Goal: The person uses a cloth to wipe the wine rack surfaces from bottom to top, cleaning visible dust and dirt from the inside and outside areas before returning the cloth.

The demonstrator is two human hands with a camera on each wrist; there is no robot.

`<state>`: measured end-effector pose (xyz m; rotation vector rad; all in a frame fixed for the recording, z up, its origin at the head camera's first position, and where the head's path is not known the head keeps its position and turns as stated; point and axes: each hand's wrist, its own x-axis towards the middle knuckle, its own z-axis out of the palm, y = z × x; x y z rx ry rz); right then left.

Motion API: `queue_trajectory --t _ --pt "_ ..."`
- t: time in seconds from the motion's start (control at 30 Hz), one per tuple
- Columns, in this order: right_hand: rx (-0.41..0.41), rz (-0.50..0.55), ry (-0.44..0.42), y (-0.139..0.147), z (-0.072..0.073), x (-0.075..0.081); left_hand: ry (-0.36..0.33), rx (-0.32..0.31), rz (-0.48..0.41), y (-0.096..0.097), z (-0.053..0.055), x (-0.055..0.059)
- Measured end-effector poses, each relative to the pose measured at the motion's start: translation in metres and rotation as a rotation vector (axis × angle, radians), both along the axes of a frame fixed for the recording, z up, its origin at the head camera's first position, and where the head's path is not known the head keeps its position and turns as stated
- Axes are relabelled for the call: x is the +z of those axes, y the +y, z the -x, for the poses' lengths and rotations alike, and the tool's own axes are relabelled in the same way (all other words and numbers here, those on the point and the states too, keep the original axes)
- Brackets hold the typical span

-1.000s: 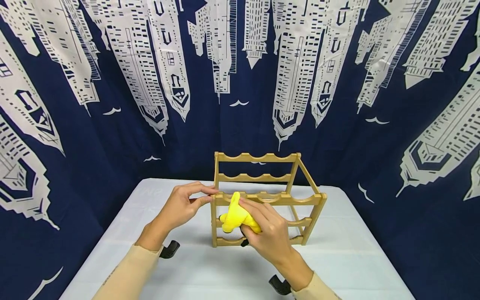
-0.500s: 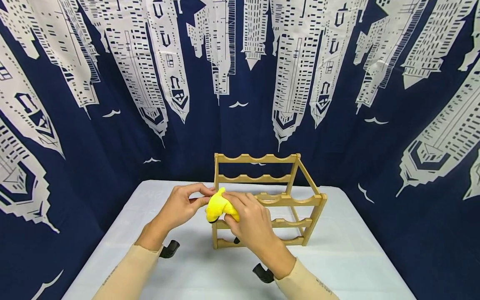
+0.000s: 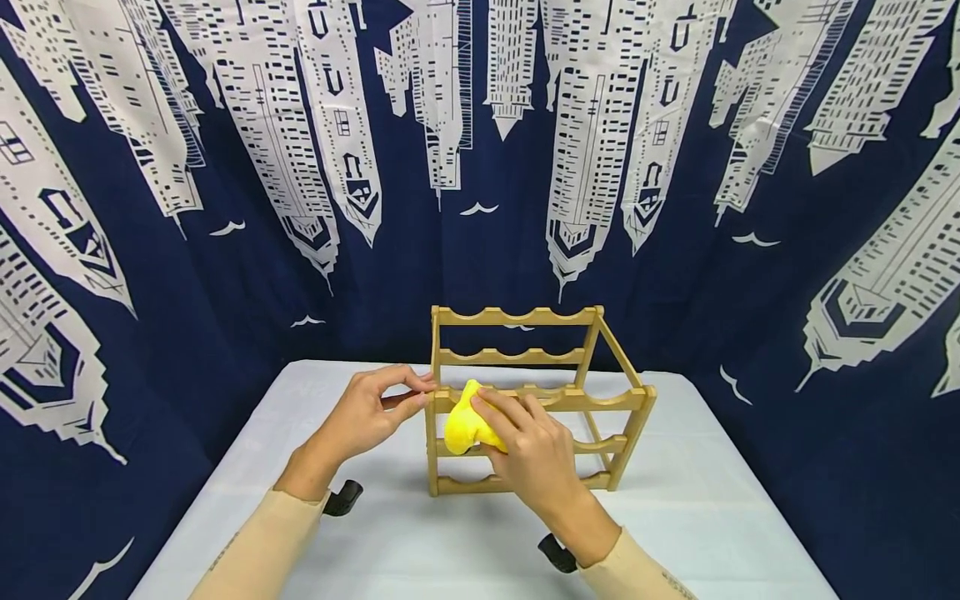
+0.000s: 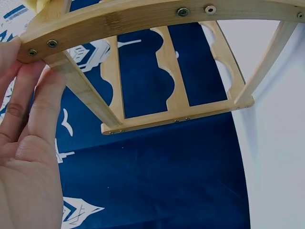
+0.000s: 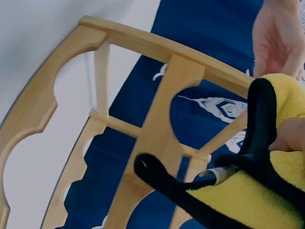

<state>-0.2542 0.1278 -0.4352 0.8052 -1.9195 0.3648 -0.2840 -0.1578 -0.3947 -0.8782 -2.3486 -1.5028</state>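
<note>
A wooden wine rack (image 3: 577,402) with scalloped bars stands on the table. My left hand (image 3: 372,417) pinches its front left top corner; in the left wrist view, thumb and fingertips sit around the end of the upper side rail (image 4: 119,25). A bunched yellow cloth (image 3: 463,425) is in my right hand (image 3: 536,457), held against the front top bar near that left corner. Black edging and a small label (image 5: 223,174) show on the cloth (image 5: 252,198) in the right wrist view. My right fingers hide part of the bar.
A white cover (image 3: 420,558) lies over the table. Behind it hangs a dark blue curtain (image 3: 390,292) printed with white buildings and gulls. Black wrist-camera mounts (image 3: 343,498) show under both forearms.
My right hand slid the cloth left along the top bar toward my left hand, then back right. The left hand has kept its place on the corner.
</note>
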Motion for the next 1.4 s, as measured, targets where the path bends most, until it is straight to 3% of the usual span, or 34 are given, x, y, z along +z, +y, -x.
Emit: queue_trajectory --t 0.23,0.43,0.73,1.0,1.23,1.4 --pt "0.002 0.078 -0.094 0.004 -0.003 0.005 0.005 -0.001 0.022 0.001 0.000 0.001" --pt "0.014 0.138 -0.083 0.007 -0.006 0.005 0.014 0.001 0.017 0.000 -0.003 0.000" --pt "0.006 0.284 -0.155 0.023 -0.011 0.011 0.049 0.006 0.032 0.004 0.000 0.001" --pt "-0.053 0.318 -0.309 0.047 -0.012 0.009 0.055 0.028 0.008 -0.002 -0.001 -0.003" --pt "-0.126 0.204 -0.170 0.066 -0.014 0.004 0.077 0.027 -0.009 0.001 -0.003 -0.004" --pt "-0.128 0.266 -0.219 0.077 -0.016 0.012 0.115 0.051 -0.005 0.007 -0.003 -0.005"
